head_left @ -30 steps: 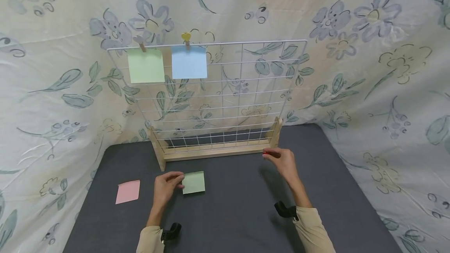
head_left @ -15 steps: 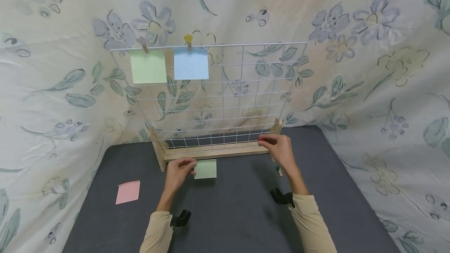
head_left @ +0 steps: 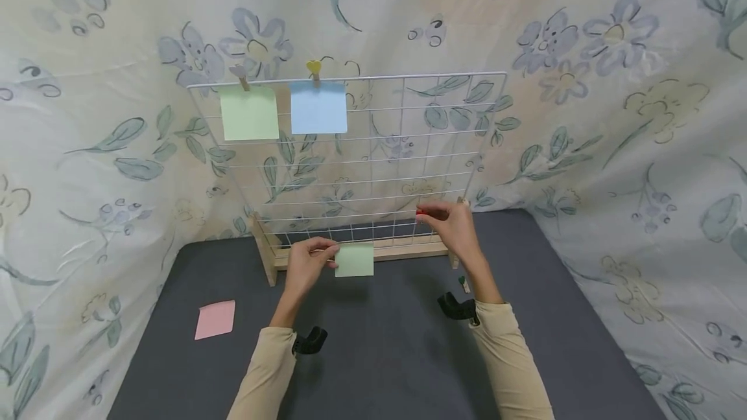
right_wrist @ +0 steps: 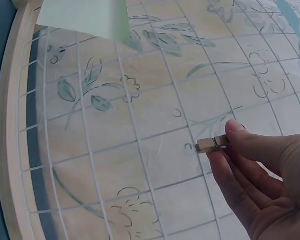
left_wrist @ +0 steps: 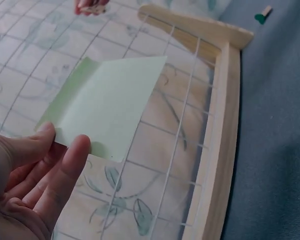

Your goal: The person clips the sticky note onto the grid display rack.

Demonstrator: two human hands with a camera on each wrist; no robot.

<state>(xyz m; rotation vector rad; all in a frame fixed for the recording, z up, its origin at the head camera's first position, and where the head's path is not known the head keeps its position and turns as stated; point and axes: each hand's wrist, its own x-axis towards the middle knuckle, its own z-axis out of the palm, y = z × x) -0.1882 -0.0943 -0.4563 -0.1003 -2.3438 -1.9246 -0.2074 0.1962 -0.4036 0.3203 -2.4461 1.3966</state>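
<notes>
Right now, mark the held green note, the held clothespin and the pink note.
Held green note point(left_wrist: 106, 102): left wrist view, middle of the sheet.
Held clothespin point(right_wrist: 207, 145): right wrist view, exposed wooden end.
Pink note point(head_left: 214, 320): head view, middle of the sheet.

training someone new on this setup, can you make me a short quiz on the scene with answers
1. Multiple choice: on the wire grid, what colour is the heart topping the clip on the blue note?
a) red
b) green
c) yellow

2. True or false: the pink note lies on the dark table.

3. Short answer: what is held by the left hand, and what by the right hand?

Key:
1. c
2. True
3. Left hand: a pale green note; right hand: a wooden clothespin.
</notes>
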